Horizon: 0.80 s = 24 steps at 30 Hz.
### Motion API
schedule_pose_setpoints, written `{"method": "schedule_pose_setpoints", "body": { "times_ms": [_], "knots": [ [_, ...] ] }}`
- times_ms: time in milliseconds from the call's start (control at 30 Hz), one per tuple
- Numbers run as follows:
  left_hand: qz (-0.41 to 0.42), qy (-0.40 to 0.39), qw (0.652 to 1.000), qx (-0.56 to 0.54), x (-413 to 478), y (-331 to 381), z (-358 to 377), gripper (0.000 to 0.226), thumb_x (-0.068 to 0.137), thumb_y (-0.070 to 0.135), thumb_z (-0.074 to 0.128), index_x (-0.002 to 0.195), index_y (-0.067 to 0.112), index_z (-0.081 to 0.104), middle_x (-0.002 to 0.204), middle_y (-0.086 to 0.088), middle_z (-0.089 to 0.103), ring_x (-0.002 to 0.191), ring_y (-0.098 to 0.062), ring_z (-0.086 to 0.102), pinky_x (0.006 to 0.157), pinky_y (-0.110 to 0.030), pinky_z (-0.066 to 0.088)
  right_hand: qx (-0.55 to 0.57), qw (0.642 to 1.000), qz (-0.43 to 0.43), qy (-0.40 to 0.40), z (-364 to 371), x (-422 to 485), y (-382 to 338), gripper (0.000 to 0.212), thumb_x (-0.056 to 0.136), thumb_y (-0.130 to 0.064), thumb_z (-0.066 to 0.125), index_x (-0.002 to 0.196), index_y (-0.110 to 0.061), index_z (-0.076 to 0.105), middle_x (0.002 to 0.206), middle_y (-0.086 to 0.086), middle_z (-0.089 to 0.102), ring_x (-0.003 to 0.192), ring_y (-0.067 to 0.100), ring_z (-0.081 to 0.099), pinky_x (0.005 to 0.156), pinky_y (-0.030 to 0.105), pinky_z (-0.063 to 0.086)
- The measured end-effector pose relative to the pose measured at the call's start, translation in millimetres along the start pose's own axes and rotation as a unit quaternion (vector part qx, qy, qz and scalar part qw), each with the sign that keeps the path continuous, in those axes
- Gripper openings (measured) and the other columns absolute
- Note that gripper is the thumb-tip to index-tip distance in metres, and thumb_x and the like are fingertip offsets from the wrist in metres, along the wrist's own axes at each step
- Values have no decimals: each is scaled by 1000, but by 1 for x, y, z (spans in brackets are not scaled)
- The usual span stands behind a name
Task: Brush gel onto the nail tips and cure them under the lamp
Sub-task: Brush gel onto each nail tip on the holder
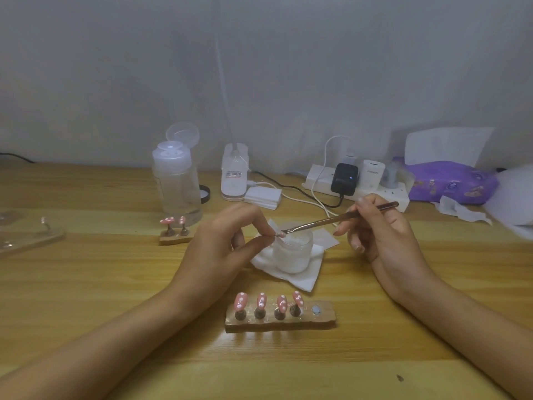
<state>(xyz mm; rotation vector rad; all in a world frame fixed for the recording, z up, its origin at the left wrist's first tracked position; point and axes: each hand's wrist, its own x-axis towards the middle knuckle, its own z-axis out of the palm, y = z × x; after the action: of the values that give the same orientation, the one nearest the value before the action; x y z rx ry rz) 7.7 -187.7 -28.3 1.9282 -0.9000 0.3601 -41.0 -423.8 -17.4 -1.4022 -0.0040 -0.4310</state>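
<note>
My left hand [227, 241] pinches a small pink nail tip [281, 234] between thumb and forefinger, held over a frosted gel jar [292, 252]. My right hand [375, 226] grips a thin brown brush [340, 217] like a pen, and its bristle end touches the pinched tip. Near the table's front a wooden holder [281, 320] carries several pink white-dotted nail tips [240, 302] on stands, with one bare spot at its right end. A smaller holder [176, 236] with two pink tips stands at the back left. The white lamp [234, 174] stands by the wall.
The jar sits on white tissue [300, 277]. A clear pump bottle [177, 183] with its lid flipped open stands at the back left. A power strip [357, 186] with chargers and cables lies behind my right hand. A purple tissue pack [450, 181] is at the far right.
</note>
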Motion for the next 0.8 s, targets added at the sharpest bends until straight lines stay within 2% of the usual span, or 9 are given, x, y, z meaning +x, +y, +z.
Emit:
{"method": "schedule_pose_setpoints", "body": {
  "times_ms": [167, 267, 433, 667, 800],
  "knots": [
    [-9, 0, 1000, -16, 0, 0, 0, 8, 85, 18, 73, 85, 23, 67, 95, 18, 64, 57, -16, 49, 58, -20, 45, -1, 1000, -14, -11, 0, -1, -1, 25, 84, -44, 60, 78, -20, 59, 68, 12, 70, 44, 13, 49, 43, 19, 41],
    [-10, -2, 1000, -19, 0, 0, 0, 8, 85, 19, 73, 85, 24, 67, 94, 19, 64, 56, -16, 49, 58, -21, 47, -11, 1000, -3, 2, 0, -1, 0, 25, 84, -42, 59, 80, -17, 58, 66, 11, 70, 44, 12, 48, 43, 18, 40],
    [-15, 0, 1000, -23, 0, 1, 0, 8, 85, 20, 73, 84, 25, 67, 91, 20, 64, 55, -17, 48, 58, -12, 41, 3, 1000, -17, -4, 0, -1, -2, 23, 84, -43, 60, 76, -22, 59, 68, 12, 70, 43, 13, 48, 42, 19, 40],
    [-24, -4, 999, -21, 0, 3, -1, 11, 85, 15, 75, 83, 23, 68, 81, 25, 62, 56, -18, 48, 56, -12, 39, 3, 1000, -19, 11, -2, 0, 0, 23, 86, -40, 58, 78, -18, 57, 66, 11, 70, 42, 12, 48, 42, 18, 40],
    [-23, -4, 999, -23, 1, 2, -1, 10, 85, 13, 75, 82, 20, 69, 81, 24, 62, 56, -19, 47, 55, -11, 38, -2, 999, -30, -19, 0, 0, 1, 23, 88, -40, 58, 77, -20, 58, 68, 12, 71, 44, 13, 49, 43, 19, 40]
  ]
}}
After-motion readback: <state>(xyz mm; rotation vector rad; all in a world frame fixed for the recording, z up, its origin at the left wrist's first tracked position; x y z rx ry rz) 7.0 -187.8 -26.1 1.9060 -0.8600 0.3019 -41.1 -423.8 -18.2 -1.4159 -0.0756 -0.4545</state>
